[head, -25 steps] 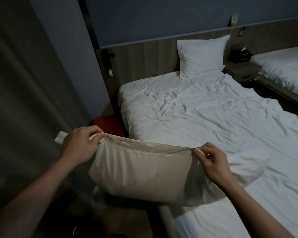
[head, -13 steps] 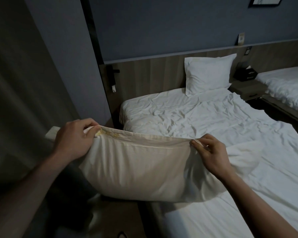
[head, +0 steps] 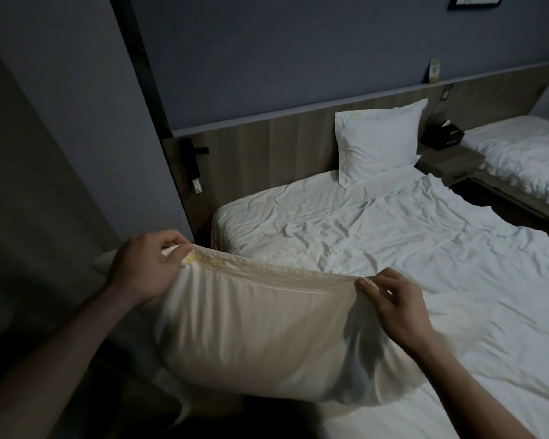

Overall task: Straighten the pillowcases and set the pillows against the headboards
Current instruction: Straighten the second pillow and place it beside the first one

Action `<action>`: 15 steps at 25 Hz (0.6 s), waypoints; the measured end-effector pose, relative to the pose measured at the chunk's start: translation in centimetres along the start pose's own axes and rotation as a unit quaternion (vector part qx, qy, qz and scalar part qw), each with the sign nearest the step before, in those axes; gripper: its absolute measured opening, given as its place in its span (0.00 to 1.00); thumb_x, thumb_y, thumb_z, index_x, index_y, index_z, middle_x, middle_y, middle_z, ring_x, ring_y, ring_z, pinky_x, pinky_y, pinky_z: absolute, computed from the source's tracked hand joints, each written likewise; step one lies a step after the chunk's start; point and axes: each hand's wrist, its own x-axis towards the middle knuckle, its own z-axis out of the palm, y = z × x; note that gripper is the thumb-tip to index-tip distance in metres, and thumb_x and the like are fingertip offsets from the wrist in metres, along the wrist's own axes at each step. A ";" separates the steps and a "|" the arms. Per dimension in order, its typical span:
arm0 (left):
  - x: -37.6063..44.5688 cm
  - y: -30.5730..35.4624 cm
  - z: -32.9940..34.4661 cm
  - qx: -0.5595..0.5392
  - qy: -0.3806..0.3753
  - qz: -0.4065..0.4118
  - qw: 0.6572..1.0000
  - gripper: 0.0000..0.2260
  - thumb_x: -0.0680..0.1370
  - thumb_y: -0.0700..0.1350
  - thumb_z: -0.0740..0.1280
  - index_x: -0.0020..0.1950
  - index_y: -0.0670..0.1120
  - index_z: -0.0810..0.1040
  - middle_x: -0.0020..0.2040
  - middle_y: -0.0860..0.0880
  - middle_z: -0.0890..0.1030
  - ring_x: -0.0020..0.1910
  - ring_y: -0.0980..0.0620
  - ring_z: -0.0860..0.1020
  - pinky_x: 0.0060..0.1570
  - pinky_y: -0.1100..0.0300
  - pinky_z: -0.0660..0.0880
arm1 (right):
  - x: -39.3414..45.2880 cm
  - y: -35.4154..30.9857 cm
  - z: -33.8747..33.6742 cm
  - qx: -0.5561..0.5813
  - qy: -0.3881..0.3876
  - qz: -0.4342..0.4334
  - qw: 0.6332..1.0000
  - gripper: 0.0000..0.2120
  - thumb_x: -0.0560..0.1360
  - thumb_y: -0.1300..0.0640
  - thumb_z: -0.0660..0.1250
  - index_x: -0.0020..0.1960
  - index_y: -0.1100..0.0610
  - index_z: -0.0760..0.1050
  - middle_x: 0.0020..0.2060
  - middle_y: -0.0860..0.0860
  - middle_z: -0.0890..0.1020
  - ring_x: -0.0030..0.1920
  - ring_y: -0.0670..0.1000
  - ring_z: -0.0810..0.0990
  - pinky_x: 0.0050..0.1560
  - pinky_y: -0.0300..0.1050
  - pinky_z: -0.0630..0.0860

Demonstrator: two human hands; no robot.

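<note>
I hold a cream pillow (head: 254, 337) in its pillowcase above the near left corner of the bed (head: 377, 236). My left hand (head: 146, 264) grips the pillowcase's upper left corner, where yellowish marks show. My right hand (head: 393, 308) pinches the upper right corner, so the top edge is stretched taut between them. The pillow hangs below, slightly blurred. A second white pillow (head: 377, 141) leans upright against the wooden headboard (head: 267, 150) on the bed's right side.
The bed sheet is wrinkled. A grey wall and curtain (head: 45, 153) stand close on my left. A nightstand (head: 450, 163) with a dark tissue box (head: 442, 137) separates this bed from a second bed (head: 526, 153) at the right.
My view has tilted upward, showing more wall and a picture frame. The pillow stays stretched between both hands, lifted slightly higher over the bed corner.
</note>
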 end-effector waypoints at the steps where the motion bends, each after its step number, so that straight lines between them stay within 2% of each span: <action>1: 1.4 -0.6 0.4 -0.003 -0.001 0.003 1.000 0.07 0.78 0.47 0.74 0.40 0.51 0.83 0.36 0.56 0.85 0.40 0.53 0.84 0.43 0.51 0.80 | 1.5 0.3 0.8 0.003 0.001 0.007 1.000 0.09 0.80 0.51 0.72 0.42 0.49 0.87 0.39 0.47 0.79 0.42 0.50 0.81 0.46 0.59 0.80; 4: 5.2 -2.1 1.2 0.003 -0.012 0.005 1.000 0.07 0.78 0.47 0.73 0.40 0.50 0.82 0.36 0.55 0.85 0.39 0.53 0.84 0.42 0.51 0.80 | 6.3 0.8 3.0 0.017 0.000 0.015 1.000 0.08 0.79 0.52 0.73 0.42 0.47 0.87 0.39 0.47 0.79 0.41 0.50 0.81 0.45 0.59 0.79; 6: 7.5 -3.2 1.6 0.011 -0.023 -0.012 1.000 0.08 0.79 0.48 0.72 0.39 0.52 0.81 0.37 0.56 0.85 0.40 0.53 0.83 0.42 0.52 0.80 | 9.4 0.6 4.4 0.019 -0.008 0.014 1.000 0.09 0.79 0.53 0.73 0.42 0.45 0.87 0.39 0.47 0.79 0.42 0.49 0.81 0.45 0.55 0.78; 9: 10.8 -5.2 1.8 -0.001 -0.027 -0.038 0.999 0.08 0.80 0.48 0.71 0.40 0.54 0.81 0.40 0.56 0.85 0.42 0.52 0.83 0.44 0.50 0.80 | 14.2 -0.1 6.5 0.015 -0.021 0.011 1.000 0.10 0.79 0.53 0.73 0.41 0.41 0.86 0.39 0.48 0.80 0.42 0.49 0.82 0.45 0.55 0.79; 15: 18.1 -8.8 2.0 -0.023 -0.009 -0.063 0.998 0.10 0.78 0.51 0.70 0.37 0.57 0.78 0.41 0.55 0.85 0.44 0.51 0.83 0.46 0.53 0.78 | 23.5 -2.3 11.3 0.012 -0.017 0.005 1.000 0.09 0.79 0.53 0.73 0.41 0.43 0.87 0.40 0.48 0.81 0.42 0.50 0.82 0.45 0.54 0.78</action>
